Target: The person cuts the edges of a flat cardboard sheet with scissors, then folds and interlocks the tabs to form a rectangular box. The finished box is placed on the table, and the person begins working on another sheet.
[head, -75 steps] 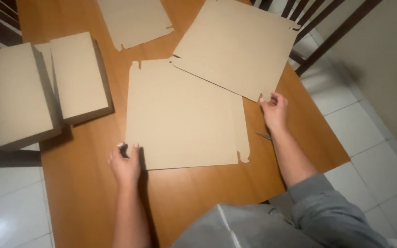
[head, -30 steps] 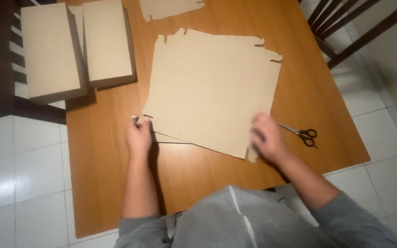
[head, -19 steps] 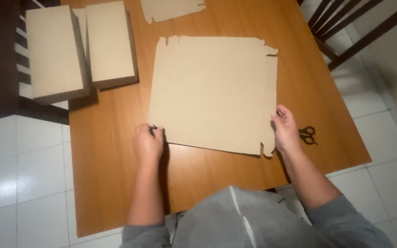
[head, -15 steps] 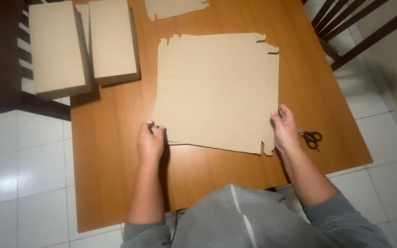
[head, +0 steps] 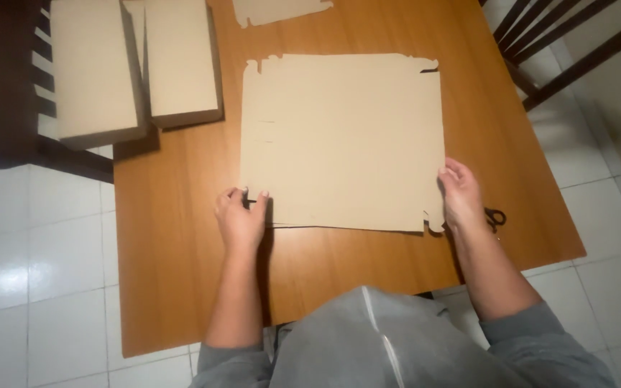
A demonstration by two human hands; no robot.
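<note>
**Both hands on the near edge of the flat cardboard sheets**

Going left to right: two folded cardboard boxes (head: 134, 68) sit side by side at the far left of the wooden table (head: 181, 273), partly hanging over toward a dark chair (head: 1, 86). Then the left hand (head: 242, 221), fingers curled and pinching the near-left corner of the stack of flat cardboard sheets (head: 343, 136). The stack lies straight ahead of both hands, roughly square, so no real long axis; looks like two sheets squared up, though I can't count for sure from the edge. One more cardboard cut-out (head: 282, 10) peeks in at the top. The right hand (head: 461, 194) grips the near-right corner, thumb on top, fingers lightly closed. Just behind it, one pair of scissors (head: 496, 215), mostly hidden. Both hands are equally near, one per corner
</note>
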